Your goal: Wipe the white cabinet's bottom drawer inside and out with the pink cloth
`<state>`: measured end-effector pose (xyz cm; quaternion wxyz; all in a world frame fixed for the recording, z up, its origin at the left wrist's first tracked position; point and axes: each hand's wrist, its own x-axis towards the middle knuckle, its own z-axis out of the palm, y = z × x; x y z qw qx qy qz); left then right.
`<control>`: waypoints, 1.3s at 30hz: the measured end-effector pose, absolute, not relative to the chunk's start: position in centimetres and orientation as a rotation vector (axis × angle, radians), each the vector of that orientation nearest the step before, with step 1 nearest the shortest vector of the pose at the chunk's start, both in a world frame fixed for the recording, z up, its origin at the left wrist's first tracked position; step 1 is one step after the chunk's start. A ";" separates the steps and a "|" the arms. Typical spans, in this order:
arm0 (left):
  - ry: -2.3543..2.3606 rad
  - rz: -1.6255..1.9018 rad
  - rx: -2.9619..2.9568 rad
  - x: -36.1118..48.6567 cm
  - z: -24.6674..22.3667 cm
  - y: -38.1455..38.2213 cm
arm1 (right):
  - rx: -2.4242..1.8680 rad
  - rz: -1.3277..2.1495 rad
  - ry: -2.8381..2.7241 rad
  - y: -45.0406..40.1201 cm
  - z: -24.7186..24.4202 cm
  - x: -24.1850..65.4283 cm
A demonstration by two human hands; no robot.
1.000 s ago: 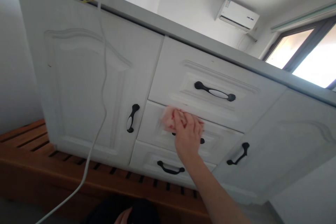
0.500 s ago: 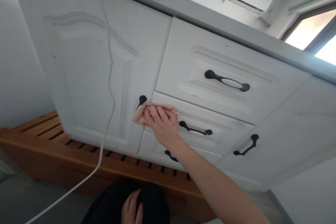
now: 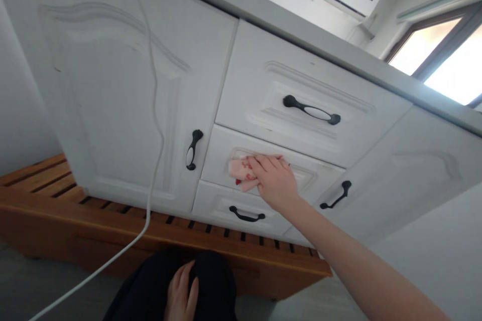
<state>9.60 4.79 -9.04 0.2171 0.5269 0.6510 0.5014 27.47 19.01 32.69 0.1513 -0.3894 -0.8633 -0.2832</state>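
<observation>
low brown wooden bench (image 3: 48, 216), top of parallel slats (image 3: 44, 179); white cabinet (image 3: 113, 105) standing directly on slats.

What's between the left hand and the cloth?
Head view, going up from the left hand to the cloth: a dark-clothed knee, the wooden bench, then the bottom drawer front.

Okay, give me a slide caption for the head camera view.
Right hand pressing a pink cloth against the middle drawer of a white cabinet.

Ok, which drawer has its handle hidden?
The middle drawer. The right hand and pink cloth cover its handle, while the top drawer and bottom drawer show their black handles.
</observation>
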 end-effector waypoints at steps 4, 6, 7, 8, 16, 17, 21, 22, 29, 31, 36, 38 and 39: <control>1.807 1.364 1.455 9.6 -9.2 4.8 | -1.284 -0.809 -2.433 17.8 33.3 31.8; 1.811 1.357 1.459 9.6 -9.5 4.9 | -1.363 -0.822 -2.416 17.3 33.0 34.3; 1.814 1.358 1.458 9.6 -9.7 4.9 | -1.400 -0.840 -2.409 17.0 32.7 35.6; 1.811 1.358 1.459 9.6 -9.9 4.9 | -1.431 -0.868 -2.400 16.7 32.4 37.0; 1.781 1.386 1.443 9.9 -11.3 5.2 | -1.369 -1.065 -2.188 14.6 31.8 41.7; 1.779 1.382 1.456 9.9 -11.4 5.3 | -1.315 -1.095 -2.096 15.0 32.1 41.5; 1.795 1.378 1.518 9.8 -11.4 5.2 | -1.078 -1.306 -1.789 18.8 32.7 41.1; 1.799 1.369 1.534 9.8 -11.4 5.2 | -1.030 -1.357 -1.754 19.8 32.4 41.3; 1.814 1.369 1.557 9.8 -11.8 5.2 | -1.010 -1.390 -1.722 21.2 26.8 42.8; 1.800 1.359 1.559 9.9 -11.8 5.2 | -1.088 -1.340 -1.799 20.0 24.8 43.1; 1.784 1.331 1.551 10.0 -11.5 5.1 | -1.282 -1.142 -2.047 16.8 21.6 43.1; 1.793 1.345 1.534 10.2 -11.5 5.1 | -1.269 -0.970 -2.179 15.6 21.5 42.2; 1.790 1.354 1.531 10.3 -11.5 5.0 | -1.234 -0.863 -2.218 15.1 21.8 41.3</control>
